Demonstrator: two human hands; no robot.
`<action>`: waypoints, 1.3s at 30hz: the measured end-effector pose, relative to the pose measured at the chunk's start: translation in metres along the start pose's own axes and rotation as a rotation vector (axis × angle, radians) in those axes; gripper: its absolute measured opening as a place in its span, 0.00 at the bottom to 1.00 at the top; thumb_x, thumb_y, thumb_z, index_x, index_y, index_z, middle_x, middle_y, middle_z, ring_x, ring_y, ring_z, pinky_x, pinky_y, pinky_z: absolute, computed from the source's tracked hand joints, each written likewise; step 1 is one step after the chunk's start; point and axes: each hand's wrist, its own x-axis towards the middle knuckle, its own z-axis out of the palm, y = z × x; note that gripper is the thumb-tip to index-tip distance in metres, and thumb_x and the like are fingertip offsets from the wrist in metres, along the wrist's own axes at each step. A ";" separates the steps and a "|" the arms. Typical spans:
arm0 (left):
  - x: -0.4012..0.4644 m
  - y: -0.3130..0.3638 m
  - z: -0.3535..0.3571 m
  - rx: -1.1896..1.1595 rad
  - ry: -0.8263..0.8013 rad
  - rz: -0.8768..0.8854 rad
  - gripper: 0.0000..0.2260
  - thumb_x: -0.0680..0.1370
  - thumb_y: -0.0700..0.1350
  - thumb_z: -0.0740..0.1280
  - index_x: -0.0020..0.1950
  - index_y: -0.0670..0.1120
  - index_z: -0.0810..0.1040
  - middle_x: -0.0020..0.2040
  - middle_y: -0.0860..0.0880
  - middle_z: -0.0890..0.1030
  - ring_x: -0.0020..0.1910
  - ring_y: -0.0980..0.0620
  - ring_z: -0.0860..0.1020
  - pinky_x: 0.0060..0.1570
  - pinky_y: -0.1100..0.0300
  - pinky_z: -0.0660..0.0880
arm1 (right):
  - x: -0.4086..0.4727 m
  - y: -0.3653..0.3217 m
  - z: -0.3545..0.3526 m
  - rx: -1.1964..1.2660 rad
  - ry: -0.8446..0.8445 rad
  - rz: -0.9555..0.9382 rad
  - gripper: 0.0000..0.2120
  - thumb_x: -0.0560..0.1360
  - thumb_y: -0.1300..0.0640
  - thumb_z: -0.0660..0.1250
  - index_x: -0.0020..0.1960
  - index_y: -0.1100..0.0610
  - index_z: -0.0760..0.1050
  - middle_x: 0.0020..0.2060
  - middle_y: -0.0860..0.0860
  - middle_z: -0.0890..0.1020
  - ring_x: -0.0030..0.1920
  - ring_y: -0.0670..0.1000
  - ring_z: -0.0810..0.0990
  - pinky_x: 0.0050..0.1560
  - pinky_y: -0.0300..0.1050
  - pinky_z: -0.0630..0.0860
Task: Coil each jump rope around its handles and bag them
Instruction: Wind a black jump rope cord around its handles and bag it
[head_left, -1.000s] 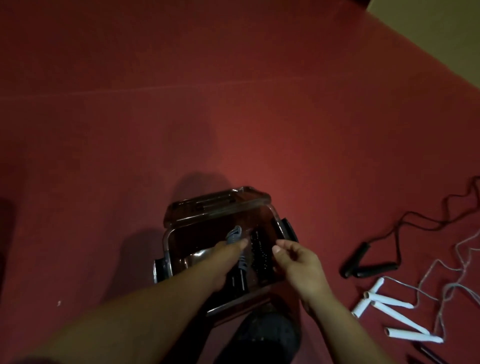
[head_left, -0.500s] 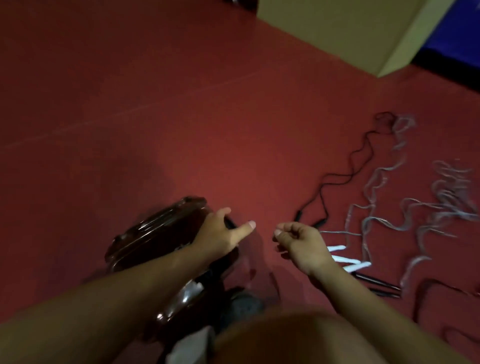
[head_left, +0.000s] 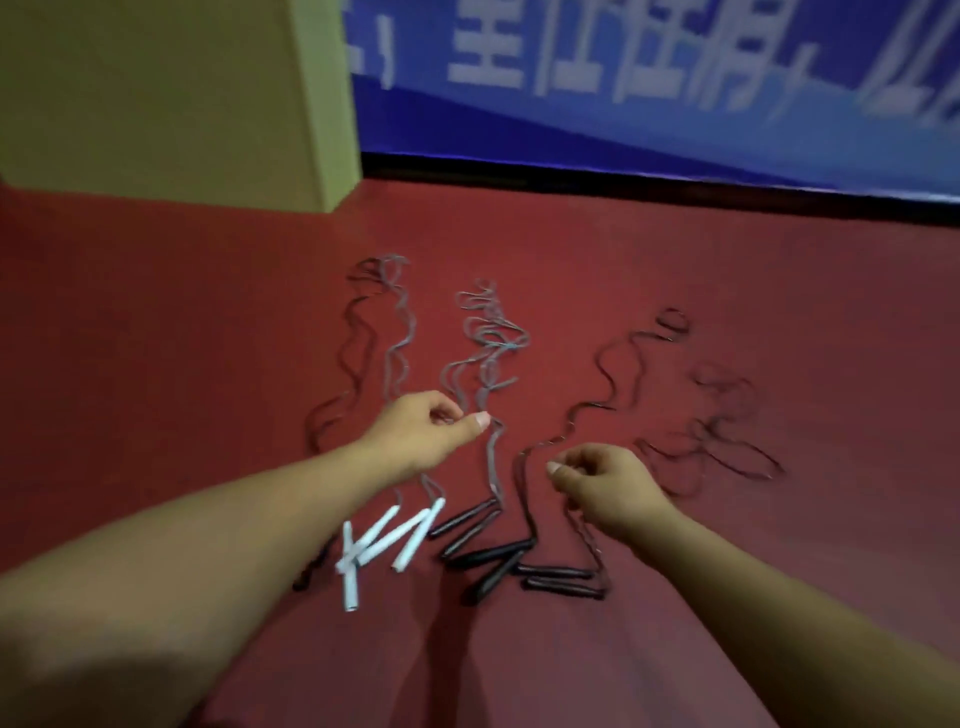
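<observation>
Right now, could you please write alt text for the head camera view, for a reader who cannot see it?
Two bare hands, the left hand and right hand, hover with loosely curled fingers over uncoiled jump ropes lying on a red floor. White tube handles and black handles lie nearest, their grey cords and black cords trailing toward a blue banner wall.

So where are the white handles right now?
The white handles lie on the red floor, under the left forearm, just left of the black handles.
</observation>
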 end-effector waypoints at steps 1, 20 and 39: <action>0.001 0.002 0.026 -0.036 -0.034 0.000 0.16 0.72 0.59 0.73 0.46 0.46 0.82 0.35 0.53 0.78 0.37 0.54 0.75 0.42 0.60 0.72 | -0.001 0.021 -0.009 -0.021 0.020 0.050 0.11 0.73 0.49 0.72 0.38 0.55 0.78 0.32 0.50 0.81 0.35 0.52 0.80 0.42 0.47 0.76; 0.063 -0.110 0.283 0.671 -0.527 0.136 0.32 0.71 0.64 0.71 0.71 0.51 0.72 0.65 0.49 0.75 0.66 0.47 0.72 0.63 0.55 0.70 | 0.023 0.261 0.082 0.307 0.168 0.689 0.15 0.68 0.45 0.74 0.36 0.56 0.79 0.30 0.49 0.82 0.33 0.51 0.78 0.45 0.54 0.80; 0.035 -0.006 0.171 0.472 -0.892 0.191 0.03 0.79 0.47 0.67 0.47 0.50 0.80 0.39 0.55 0.82 0.37 0.57 0.77 0.45 0.61 0.74 | -0.010 0.172 -0.012 0.042 0.335 0.225 0.19 0.82 0.48 0.55 0.67 0.54 0.75 0.65 0.51 0.75 0.66 0.51 0.72 0.61 0.41 0.64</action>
